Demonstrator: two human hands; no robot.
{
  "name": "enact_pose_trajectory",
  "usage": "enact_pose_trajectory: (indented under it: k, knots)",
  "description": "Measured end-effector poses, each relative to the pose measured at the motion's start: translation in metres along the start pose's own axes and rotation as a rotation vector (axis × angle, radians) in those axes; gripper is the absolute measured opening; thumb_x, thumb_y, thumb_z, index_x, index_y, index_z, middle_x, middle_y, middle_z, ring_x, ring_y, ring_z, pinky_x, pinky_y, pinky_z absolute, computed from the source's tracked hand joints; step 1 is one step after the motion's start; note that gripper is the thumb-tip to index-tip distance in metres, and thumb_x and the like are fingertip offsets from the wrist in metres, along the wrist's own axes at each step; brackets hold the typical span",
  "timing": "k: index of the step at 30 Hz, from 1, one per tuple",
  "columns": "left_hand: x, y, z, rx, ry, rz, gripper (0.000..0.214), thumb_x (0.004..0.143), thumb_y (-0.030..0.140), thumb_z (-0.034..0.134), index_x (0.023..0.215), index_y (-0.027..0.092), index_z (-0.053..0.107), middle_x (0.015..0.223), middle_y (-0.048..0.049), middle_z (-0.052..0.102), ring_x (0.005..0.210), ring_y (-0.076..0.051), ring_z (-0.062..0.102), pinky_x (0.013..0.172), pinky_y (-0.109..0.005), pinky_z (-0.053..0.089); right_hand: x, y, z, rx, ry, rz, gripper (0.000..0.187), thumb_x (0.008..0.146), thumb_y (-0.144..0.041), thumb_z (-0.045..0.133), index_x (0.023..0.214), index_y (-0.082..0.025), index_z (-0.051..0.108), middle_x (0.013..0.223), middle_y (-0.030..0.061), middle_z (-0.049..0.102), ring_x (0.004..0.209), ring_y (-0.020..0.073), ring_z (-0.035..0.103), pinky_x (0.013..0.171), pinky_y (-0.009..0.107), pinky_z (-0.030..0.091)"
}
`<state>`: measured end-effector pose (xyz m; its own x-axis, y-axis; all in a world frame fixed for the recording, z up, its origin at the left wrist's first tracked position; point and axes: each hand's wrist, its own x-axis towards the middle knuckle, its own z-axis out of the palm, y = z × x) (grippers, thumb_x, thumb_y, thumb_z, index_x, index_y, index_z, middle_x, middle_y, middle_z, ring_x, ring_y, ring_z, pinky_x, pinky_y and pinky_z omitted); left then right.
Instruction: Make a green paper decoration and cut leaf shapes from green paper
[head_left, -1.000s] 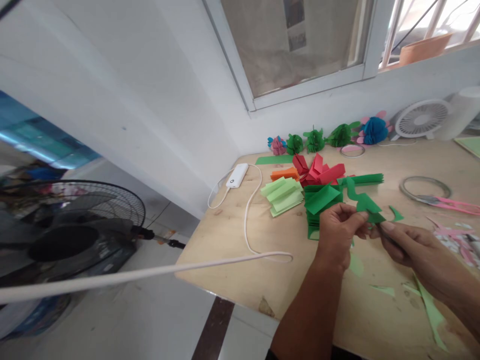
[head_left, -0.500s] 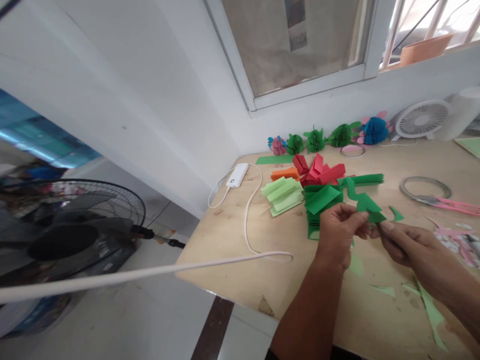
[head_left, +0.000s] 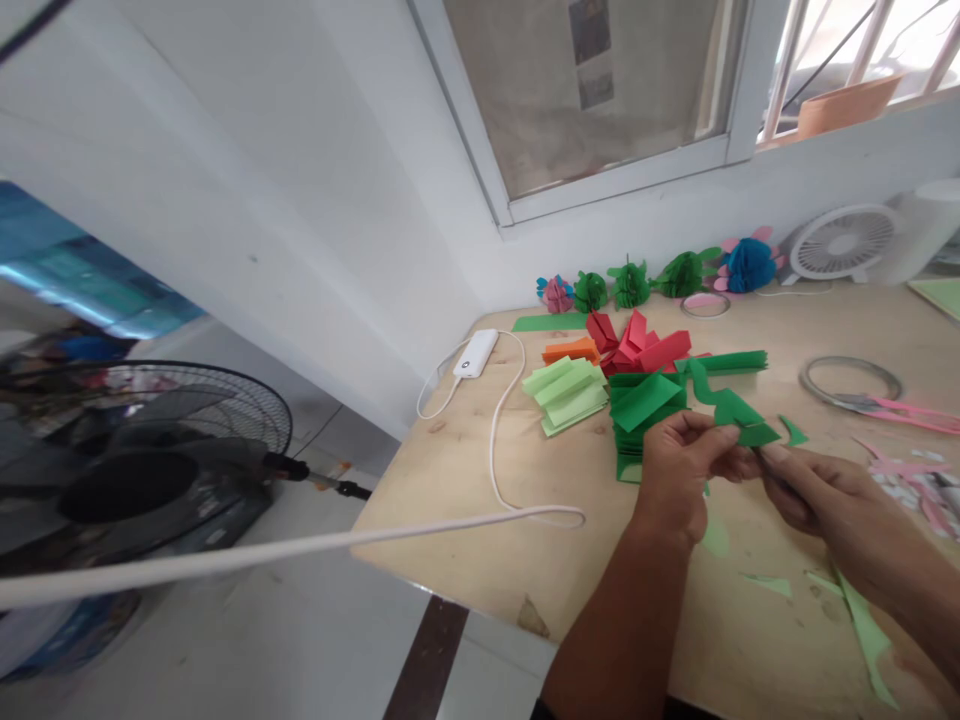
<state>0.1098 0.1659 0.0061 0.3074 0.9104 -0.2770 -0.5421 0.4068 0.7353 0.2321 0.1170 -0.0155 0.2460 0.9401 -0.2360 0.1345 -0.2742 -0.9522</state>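
My left hand (head_left: pixel 679 470) pinches a wavy, cut strip of green paper (head_left: pixel 727 405) at its end, just above a folded green paper stack (head_left: pixel 645 425). The strip runs back to the stack. My right hand (head_left: pixel 832 510) is close by at the right, shut on a dark pair of scissors (head_left: pixel 772 468). Its blades sit at the paper's edge, mostly hidden by my fingers. Folded red paper (head_left: pixel 637 345) lies behind the green stack, with folded light green paper (head_left: pixel 564 393) and orange paper (head_left: pixel 570 351) to its left.
The plywood table (head_left: pixel 442 495) ends in a corner at the left, above a tiled floor. Along the wall stand several paper balls (head_left: pixel 682 273). A power bank (head_left: pixel 475 353) trails a white cable. Pink-handled scissors (head_left: pixel 900 416), a tape roll (head_left: pixel 847 380) and green scraps (head_left: pixel 862 630) lie at the right.
Both hands and the green strip have shifted slightly right, and the view has moved a little. My grip looks unchanged.
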Motion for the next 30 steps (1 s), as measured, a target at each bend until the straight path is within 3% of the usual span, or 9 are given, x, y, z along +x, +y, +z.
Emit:
enact_pose_trajectory:
  k: [13,17,20,30]
  knots:
    - [0.0006,-0.0033,-0.0028,0.053,-0.045,0.051,0.029,0.056,0.031,0.077,0.063,0.016,0.053,0.051,0.0014,0.057,0.042,-0.007,0.048,0.044,-0.02,0.034,0.003,0.0032,0.0005,0.017,0.008,0.004,0.06,0.065,-0.076,0.055,0.046,-0.022,0.036,0.045,-0.0053,0.032,0.045,0.0085,0.025,0.046,0.027,0.019]
    - [-0.0011,-0.0009,-0.0021,0.076,0.015,0.168,0.026,0.061,0.029,0.076,0.07,0.015,0.056,0.054,0.0033,0.056,0.043,-0.006,0.047,0.045,-0.02,0.035,0.0015,0.0045,-0.0006,0.015,-0.002,0.009,0.055,0.067,-0.075,0.055,0.055,-0.022,0.05,0.045,-0.0062,0.034,0.045,0.0091,0.026,0.046,0.026,0.019]
    - [-0.001,-0.0006,-0.0023,0.057,0.041,0.178,0.026,0.062,0.029,0.076,0.07,0.015,0.057,0.053,0.0037,0.054,0.044,-0.007,0.048,0.046,-0.02,0.037,0.0004,0.0041,-0.0006,0.01,-0.009,0.009,0.054,0.067,-0.075,0.055,0.062,-0.021,0.056,0.044,-0.007,0.033,0.044,0.0092,0.025,0.046,0.027,0.018]
    - [-0.0006,-0.0013,-0.0026,0.044,0.033,0.156,0.022,0.062,0.025,0.073,0.069,0.016,0.054,0.05,0.0035,0.055,0.043,-0.008,0.05,0.048,-0.02,0.039,0.0023,0.0015,0.0003,0.011,-0.008,0.007,0.06,0.065,-0.076,0.055,0.046,-0.022,0.038,0.045,-0.0052,0.034,0.045,0.009,0.027,0.046,0.027,0.021]
